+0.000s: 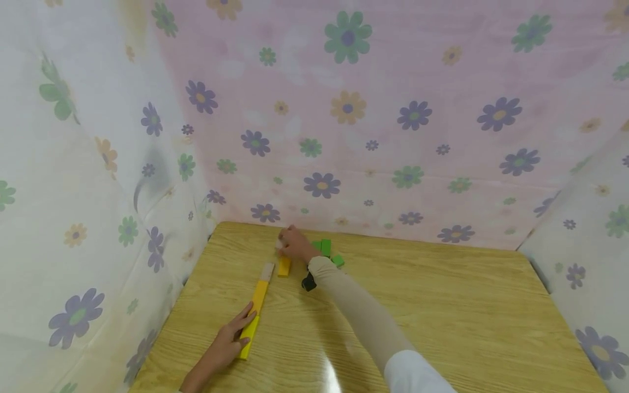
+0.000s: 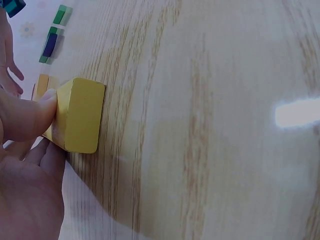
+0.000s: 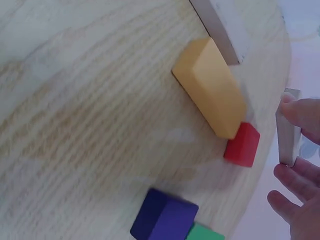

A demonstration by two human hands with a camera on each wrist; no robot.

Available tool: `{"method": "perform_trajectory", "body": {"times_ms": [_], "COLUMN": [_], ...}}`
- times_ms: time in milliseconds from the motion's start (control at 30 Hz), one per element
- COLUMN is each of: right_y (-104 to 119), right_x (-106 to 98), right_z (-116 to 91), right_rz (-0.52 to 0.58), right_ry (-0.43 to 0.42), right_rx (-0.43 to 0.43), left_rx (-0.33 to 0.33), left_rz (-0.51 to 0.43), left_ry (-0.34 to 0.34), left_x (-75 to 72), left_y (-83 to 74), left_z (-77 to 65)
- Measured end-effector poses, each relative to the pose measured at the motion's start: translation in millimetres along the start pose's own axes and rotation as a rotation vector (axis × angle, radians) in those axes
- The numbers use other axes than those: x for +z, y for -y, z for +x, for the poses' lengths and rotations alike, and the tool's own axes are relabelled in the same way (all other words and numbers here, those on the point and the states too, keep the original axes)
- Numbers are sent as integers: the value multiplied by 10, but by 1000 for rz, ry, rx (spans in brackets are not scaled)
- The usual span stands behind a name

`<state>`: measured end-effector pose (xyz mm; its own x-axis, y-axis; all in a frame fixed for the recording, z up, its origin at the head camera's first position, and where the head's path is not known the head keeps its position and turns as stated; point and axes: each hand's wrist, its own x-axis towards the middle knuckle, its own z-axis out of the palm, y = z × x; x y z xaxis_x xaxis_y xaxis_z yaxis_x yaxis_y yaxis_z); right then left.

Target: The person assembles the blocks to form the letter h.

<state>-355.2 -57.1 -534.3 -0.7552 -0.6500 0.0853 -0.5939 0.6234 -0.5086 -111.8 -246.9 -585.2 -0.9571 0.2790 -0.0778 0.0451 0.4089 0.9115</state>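
My left hand grips a yellow block on the table, thumb on one side and fingers on the other. In the left wrist view the near end of this yellow block faces the camera. It lies end to end with an orange block and a pale wooden block, forming a line. Farther back, my right hand pinches another pale block between thumb and fingertips. Beneath that hand lie a separate orange block and a small red block, mostly hidden in the head view.
Green blocks lie beyond the right wrist, with a smaller green block beside them. A purple block is next to the green ones. Flowered cloth stands along the back and sides of the wooden table.
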Motion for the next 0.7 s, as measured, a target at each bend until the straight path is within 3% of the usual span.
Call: {"method": "perform_trajectory", "body": {"times_ms": [367, 533, 700], "right_y": [120, 214, 310], "right_x": [322, 359, 353], "right_z": [47, -24, -69], "right_rz": [-214, -239, -239], "right_ry": [24, 21, 36], "right_rx": [-5, 23, 39], "left_rx": [-34, -6, -32], "left_rz": [77, 71, 59], "left_ry": [-15, -15, -11], "left_x": [10, 27, 17], "left_y": [7, -6, -19], "left_z": [9, 10, 0]}}
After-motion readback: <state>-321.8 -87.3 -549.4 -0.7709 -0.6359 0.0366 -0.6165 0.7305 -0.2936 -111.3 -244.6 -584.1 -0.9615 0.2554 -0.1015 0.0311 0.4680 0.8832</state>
